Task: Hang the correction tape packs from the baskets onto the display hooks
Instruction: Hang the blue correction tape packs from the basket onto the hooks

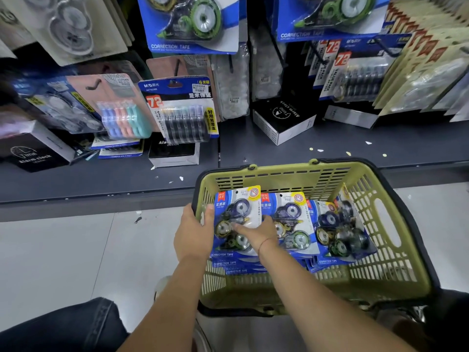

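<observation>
Head view — left hand (pixel 195 232), right hand (pixel 256 232) on tape pack (pixel 236 207) — basket (pixel 279 169)

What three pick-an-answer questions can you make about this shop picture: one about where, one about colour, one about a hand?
1. Where do the correction tape packs lie? A) on a chair B) in a drawer C) in the basket
2. What colour is the basket? A) olive green B) red C) white
3. What is the left hand doing? A) hanging idle B) gripping the leftmost pack C) holding a pen
Answers: C, they sit inside its walls; A, its slotted walls are olive green; B, its thumb curls over that pack's edge.
</observation>
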Demonstrator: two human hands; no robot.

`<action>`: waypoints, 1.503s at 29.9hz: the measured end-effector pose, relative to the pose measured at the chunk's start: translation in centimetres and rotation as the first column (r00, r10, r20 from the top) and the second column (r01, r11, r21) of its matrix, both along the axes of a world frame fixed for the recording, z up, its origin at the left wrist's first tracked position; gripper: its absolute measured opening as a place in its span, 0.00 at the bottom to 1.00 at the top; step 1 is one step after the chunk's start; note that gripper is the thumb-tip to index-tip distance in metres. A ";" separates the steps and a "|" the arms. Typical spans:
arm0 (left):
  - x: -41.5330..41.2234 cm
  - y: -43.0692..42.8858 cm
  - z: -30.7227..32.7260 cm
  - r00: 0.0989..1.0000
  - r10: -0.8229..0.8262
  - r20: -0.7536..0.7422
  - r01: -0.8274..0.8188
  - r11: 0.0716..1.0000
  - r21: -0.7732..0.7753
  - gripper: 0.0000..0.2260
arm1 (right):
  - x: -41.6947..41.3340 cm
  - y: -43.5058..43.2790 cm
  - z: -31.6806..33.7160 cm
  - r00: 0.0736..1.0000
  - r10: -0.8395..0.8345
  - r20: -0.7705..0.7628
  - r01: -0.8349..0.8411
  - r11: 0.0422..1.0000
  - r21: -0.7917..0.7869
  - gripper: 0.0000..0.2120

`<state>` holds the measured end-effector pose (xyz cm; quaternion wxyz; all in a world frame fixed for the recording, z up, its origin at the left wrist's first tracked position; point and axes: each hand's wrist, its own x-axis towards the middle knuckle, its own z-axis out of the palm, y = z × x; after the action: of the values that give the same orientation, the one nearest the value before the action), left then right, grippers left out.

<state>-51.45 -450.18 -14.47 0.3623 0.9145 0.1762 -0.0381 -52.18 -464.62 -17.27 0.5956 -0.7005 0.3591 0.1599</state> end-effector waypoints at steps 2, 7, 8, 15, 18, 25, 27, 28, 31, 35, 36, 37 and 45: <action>0.0 0.0 0.0 1.000 0.005 0.001 -0.005 1.000 -0.003 0.13 | -0.1 0.5 0.0 0.999 0.044 0.003 -0.044 0.996 -0.074 0.40; 0.0 0.0 0.0 1.000 -0.002 0.003 0.002 1.000 0.013 0.17 | -0.7 2.0 0.0 0.994 0.077 0.073 -0.064 0.985 -0.158 0.33; 0.0 0.0 0.1 1.000 -0.003 0.005 0.003 1.000 0.009 0.15 | -0.6 1.8 0.0 0.994 0.078 0.082 -0.068 0.991 -0.117 0.32; 0.1 0.1 0.7 0.999 -0.024 -0.039 0.023 1.000 -0.018 0.22 | -1.5 -3.2 2.0 0.977 0.026 0.210 -0.061 0.985 0.160 0.21; 0.5 -0.9 2.1 0.991 -0.112 0.068 0.102 0.985 0.137 0.32 | -1.9 -5.9 4.5 0.953 -0.028 0.302 -0.065 0.954 0.293 0.17; 1.5 -3.9 7.3 0.940 -0.285 -0.186 -0.036 0.461 -0.887 0.32 | -1.2 -8.5 9.2 0.876 0.091 0.473 -0.273 0.902 0.333 0.19; 1.8 -3.7 7.2 0.950 -0.261 -0.173 -0.032 0.468 -0.883 0.28 | -0.9 -8.1 9.4 0.874 0.119 0.471 -0.304 0.890 0.340 0.18; 1.9 -3.4 6.9 0.961 -0.215 -0.174 -0.052 0.478 -0.877 0.27 | -0.8 -8.1 9.2 0.892 0.112 0.439 -0.287 0.889 0.358 0.20; 2.6 -1.3 6.1 0.984 -0.050 -0.172 -0.134 0.431 -0.892 0.25 | -0.6 -9.7 7.7 0.961 -0.051 0.270 -0.062 0.917 0.395 0.29; 3.5 1.4 5.7 0.986 0.062 -0.155 -0.167 0.361 -0.917 0.27 | -2.2 -12.7 2.2 0.999 0.012 -0.045 -0.022 0.974 -0.224 0.31; 3.6 1.7 5.7 0.986 0.067 -0.153 -0.167 0.350 -0.922 0.26 | -2.7 -12.9 1.1 0.988 0.085 -0.133 -0.125 0.934 -0.334 0.36; 3.6 1.7 5.7 0.986 0.065 -0.152 -0.165 0.343 -0.925 0.26 | -3.1 -12.9 0.3 0.970 0.139 -0.199 -0.213 0.881 -0.422 0.40; 3.4 0.7 5.3 0.981 0.046 -0.186 -0.191 0.354 -0.916 0.29 | -2.3 -10.1 -0.6 0.920 0.081 -0.383 -0.286 0.806 -0.518 0.47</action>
<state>-48.09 -449.46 -9.20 0.8043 0.5306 0.2121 -0.1632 -54.46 -474.74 -17.83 0.2709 -0.8380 0.4176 0.2235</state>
